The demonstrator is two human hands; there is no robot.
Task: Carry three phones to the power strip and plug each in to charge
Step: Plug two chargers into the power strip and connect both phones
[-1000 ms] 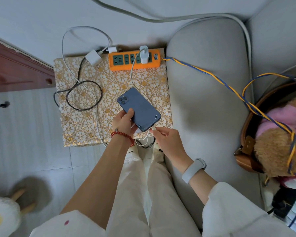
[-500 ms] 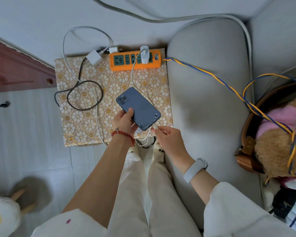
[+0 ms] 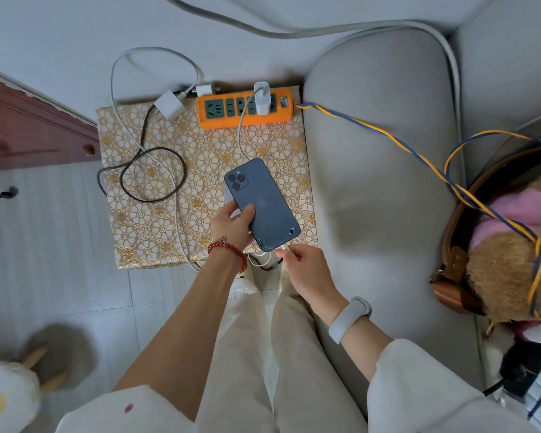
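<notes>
A dark blue phone (image 3: 264, 203) lies face down, tilted, over the patterned cloth pad (image 3: 144, 226). My left hand (image 3: 231, 225) grips its near left edge, thumb on the back. My right hand (image 3: 303, 268) pinches the white cable plug (image 3: 283, 247) right at the phone's bottom edge. That cable runs up to a white charger (image 3: 261, 98) plugged into the orange power strip (image 3: 245, 109) at the pad's far edge. Only this one phone is in view.
A second white charger (image 3: 169, 105) with a white cable and a looped black cable (image 3: 152, 175) lie on the pad's left. A grey sofa arm (image 3: 378, 182) is right of the pad; a blue-yellow cord (image 3: 388, 135) crosses it. A wooden cabinet (image 3: 28, 132) stands left.
The phone has swung more upright, its camera end turning toward the strip. My right hand has brought the plug up to the phone's bottom edge.
</notes>
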